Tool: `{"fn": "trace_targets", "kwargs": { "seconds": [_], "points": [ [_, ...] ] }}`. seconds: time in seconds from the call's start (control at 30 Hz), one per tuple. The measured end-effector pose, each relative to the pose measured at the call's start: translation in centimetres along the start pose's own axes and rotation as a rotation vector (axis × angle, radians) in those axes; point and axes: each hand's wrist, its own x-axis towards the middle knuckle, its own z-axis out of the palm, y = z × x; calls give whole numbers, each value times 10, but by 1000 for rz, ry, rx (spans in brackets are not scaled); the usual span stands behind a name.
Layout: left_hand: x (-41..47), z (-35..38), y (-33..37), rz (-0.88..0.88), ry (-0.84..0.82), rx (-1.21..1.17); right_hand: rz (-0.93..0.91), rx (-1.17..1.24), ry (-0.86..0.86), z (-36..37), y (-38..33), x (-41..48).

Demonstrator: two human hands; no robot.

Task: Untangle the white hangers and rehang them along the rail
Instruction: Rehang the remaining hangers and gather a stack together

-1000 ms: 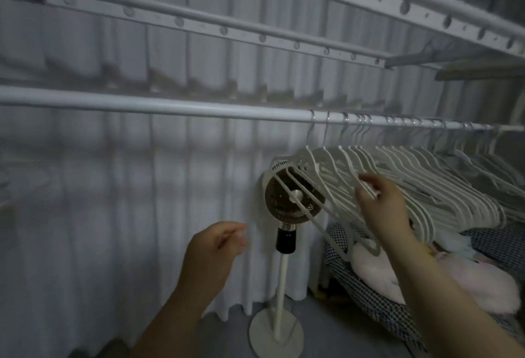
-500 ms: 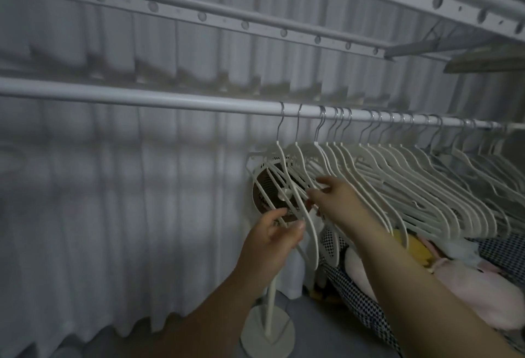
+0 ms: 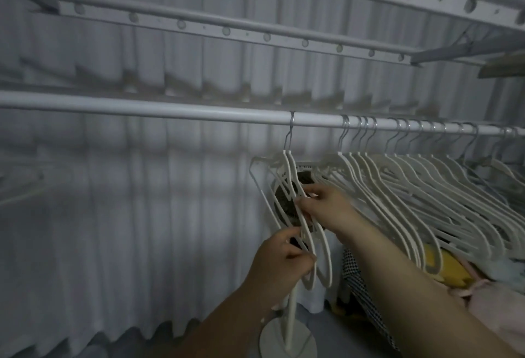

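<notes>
White hangers point(image 3: 287, 160) at the left end of the bunch sit clamped in both your hands. Your left hand point(image 3: 279, 258) grips their lower loops and your right hand point(image 3: 326, 207) pinches the arms higher up. A second ago your left hand hung idle. Now the hangers have slid left along the rail point(image 3: 170, 110), opening a gap from the packed row point(image 3: 412, 187), so separation looks under way. A standing fan point(image 3: 284, 207) close behind could snag them, with the curtain point(image 3: 113, 215) beyond.
</notes>
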Motion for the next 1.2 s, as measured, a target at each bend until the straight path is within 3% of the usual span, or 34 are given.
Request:
{"fn": "trace_targets", "kwargs": {
  "seconds": [0.2, 0.37, 0.73, 1.2],
  "points": [
    [-17, -51, -11, -67, 82, 14, -32, 44, -84, 54, -27, 1],
    [-43, -110, -25, -100, 160, -107, -102, 77, -174, 115, -62, 0],
    [-105, -229, -37, -47, 508, -56, -235, 130, -274, 237, -129, -7],
    [-139, -318, -51, -5, 774, -42, -265, 160, -178, 325, -168, -8]
  ]
}}
